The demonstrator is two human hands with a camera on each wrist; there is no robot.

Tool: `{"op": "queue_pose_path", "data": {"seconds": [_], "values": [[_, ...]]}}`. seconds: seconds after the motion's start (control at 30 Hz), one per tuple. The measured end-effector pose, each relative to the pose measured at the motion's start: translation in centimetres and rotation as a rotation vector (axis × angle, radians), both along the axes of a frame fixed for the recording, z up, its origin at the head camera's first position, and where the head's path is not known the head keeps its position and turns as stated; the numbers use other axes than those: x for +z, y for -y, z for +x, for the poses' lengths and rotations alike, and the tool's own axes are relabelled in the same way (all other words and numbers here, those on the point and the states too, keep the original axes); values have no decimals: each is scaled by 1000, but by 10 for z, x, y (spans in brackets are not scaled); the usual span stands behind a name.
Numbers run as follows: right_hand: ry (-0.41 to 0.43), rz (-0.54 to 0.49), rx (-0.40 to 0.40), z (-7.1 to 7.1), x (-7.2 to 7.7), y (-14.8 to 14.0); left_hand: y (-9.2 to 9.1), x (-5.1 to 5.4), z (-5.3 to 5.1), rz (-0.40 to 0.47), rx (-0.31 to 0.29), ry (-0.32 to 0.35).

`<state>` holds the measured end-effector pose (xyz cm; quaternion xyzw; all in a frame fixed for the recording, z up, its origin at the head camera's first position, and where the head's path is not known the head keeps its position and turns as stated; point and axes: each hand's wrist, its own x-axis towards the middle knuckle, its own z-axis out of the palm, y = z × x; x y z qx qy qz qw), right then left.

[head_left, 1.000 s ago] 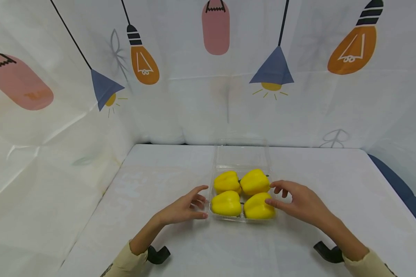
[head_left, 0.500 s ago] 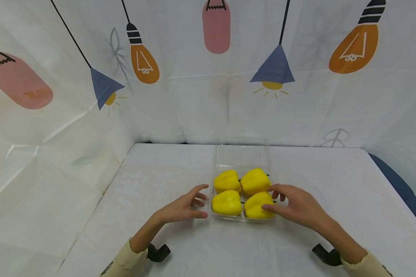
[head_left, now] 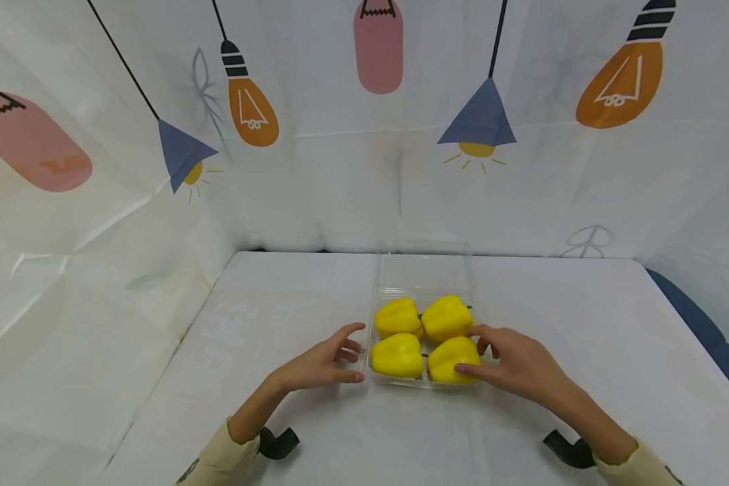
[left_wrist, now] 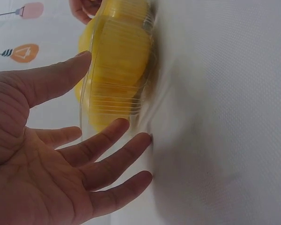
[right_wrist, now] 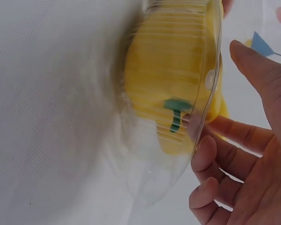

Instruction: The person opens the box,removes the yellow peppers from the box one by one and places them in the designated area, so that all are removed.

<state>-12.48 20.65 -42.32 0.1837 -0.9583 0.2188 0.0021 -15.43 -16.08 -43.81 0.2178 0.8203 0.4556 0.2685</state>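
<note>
Several yellow bell peppers lie in a clear plastic clamshell box (head_left: 425,386) whose lid (head_left: 425,271) stands raised at the back. My left hand (head_left: 325,364) is beside the box's left wall, fingers spread and holding nothing; in the left wrist view its thumb tip is by the rim. Over the right rim reaches my right hand (head_left: 519,364), around the front right bell pepper (head_left: 451,358). Its index finger enters the box near the green stem (right_wrist: 176,115), while the thumb (right_wrist: 253,65) looks apart from the pepper in the right wrist view. The other right fingers are bent outside the wall.
The box stands on a white-covered table (head_left: 291,297). Behind and to the left hangs a white curtain (head_left: 334,182) printed with lamps and bulbs. Black curved pieces (head_left: 278,443) show at both wrists. Something dark blue (head_left: 692,320) is past the table's right edge.
My right hand has moved a little left and farther over the front right bell pepper. The left hand, the box and the peppers stay where they were.
</note>
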Motion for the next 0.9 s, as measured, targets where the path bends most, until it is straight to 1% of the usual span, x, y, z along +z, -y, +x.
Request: {"op": "queue_pose_path", "data": {"seconds": [0.3, 0.47, 0.6, 0.9], "values": [[-4, 39, -17, 2, 0, 7, 0, 1, 0, -12, -4, -2], [-6, 44, -11, 2, -1, 8, 0, 2, 0, -16, -5, -2], [9, 31, -16, 1, -3, 9, 0, 2, 0, -15, -1, 4], [26, -42, -22, -2, -4, 7, 0, 1, 0, -26, -2, -1]]}}
